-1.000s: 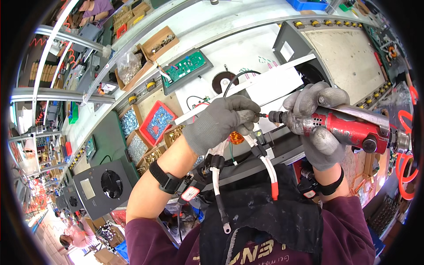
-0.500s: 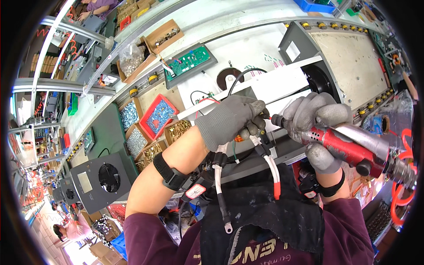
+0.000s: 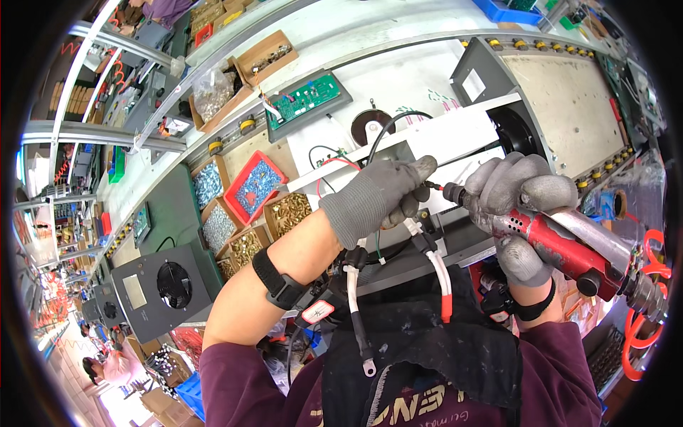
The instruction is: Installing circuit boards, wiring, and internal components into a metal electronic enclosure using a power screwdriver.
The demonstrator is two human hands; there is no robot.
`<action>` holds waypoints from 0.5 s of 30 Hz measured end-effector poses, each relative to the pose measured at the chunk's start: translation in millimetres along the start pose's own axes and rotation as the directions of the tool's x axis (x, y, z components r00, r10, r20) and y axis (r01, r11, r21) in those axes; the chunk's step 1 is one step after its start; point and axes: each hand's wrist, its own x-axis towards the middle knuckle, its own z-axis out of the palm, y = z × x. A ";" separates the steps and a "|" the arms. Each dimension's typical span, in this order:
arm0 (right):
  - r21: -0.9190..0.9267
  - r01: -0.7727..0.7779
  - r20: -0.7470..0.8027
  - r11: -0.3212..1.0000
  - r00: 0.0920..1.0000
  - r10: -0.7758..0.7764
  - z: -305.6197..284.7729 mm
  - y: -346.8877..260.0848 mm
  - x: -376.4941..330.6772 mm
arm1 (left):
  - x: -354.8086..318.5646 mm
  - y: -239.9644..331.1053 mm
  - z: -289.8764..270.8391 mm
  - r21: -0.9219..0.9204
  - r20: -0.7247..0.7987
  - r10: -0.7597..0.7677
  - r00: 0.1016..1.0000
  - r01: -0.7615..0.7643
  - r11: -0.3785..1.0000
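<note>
Fingers of the left hand (image 3: 377,199), in a grey knit glove, curl together and pinch a small part at the tip of the driver bit, thumb extended above; what exactly sits between them is too small to tell. Fingers of the right hand (image 3: 523,206), likewise gloved, clamp around the red body of a pneumatic screwdriver (image 3: 569,249), which lies nearly level, bit pointing toward the left hand, red coiled hose (image 3: 640,313) trailing off its rear. Below both hands, white cables with red sleeves and ring terminals (image 3: 441,277) hang down over a dark apron (image 3: 427,356). A black band (image 3: 277,279) wraps the left wrist. Just behind the hands: a grey metal chassis (image 3: 398,153) with black and red wires, and a white panel (image 3: 455,135) across it. To the left: cardboard bins of brass fittings (image 3: 288,213) and a red tray of silver screws (image 3: 255,186). Lower left: a grey box with a fan (image 3: 160,288). Farther back: a green circuit board (image 3: 307,99) and a large beige panel (image 3: 569,99) on the roller conveyor.
</note>
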 end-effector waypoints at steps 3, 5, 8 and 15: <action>0.002 -0.022 -0.026 1.000 0.999 0.022 2.1 0.1 -0.6 | -1.7 0.5 -1.6 0.065 0.022 0.030 0.999 -0.032 0.997; 0.006 -0.007 -0.019 1.000 1.000 0.007 1.2 1.5 -0.6 | -4.0 2.1 -5.5 0.169 -0.008 0.056 0.998 -0.054 0.984; -0.075 0.038 -0.066 0.996 0.997 -0.043 -1.2 5.5 -2.3 | -13.4 4.6 -16.6 0.486 -0.072 0.141 0.987 -0.088 0.870; -0.029 -0.141 -0.175 0.990 0.975 0.134 -2.2 9.6 -17.1 | -35.3 -15.4 1.9 0.977 -0.044 0.211 0.977 -0.002 0.213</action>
